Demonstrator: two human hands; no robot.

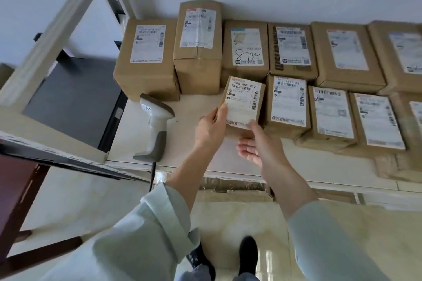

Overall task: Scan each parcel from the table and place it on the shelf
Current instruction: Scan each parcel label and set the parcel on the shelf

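A small brown parcel with a white label reading 900 A09 072 is tilted up above the table. My left hand grips its left edge, thumb on the label. My right hand holds its lower right corner from underneath, palm up. A white and grey handheld scanner lies on the table just left of my hands, its cable hanging over the front edge. Several more labelled brown parcels lie in two rows, such as the one right beside the held parcel.
A shelf frame with a dark shelf board stands at the left of the table. Taller boxes line the wall behind. A dark red piece of furniture is at the lower left. My feet stand on a tiled floor.
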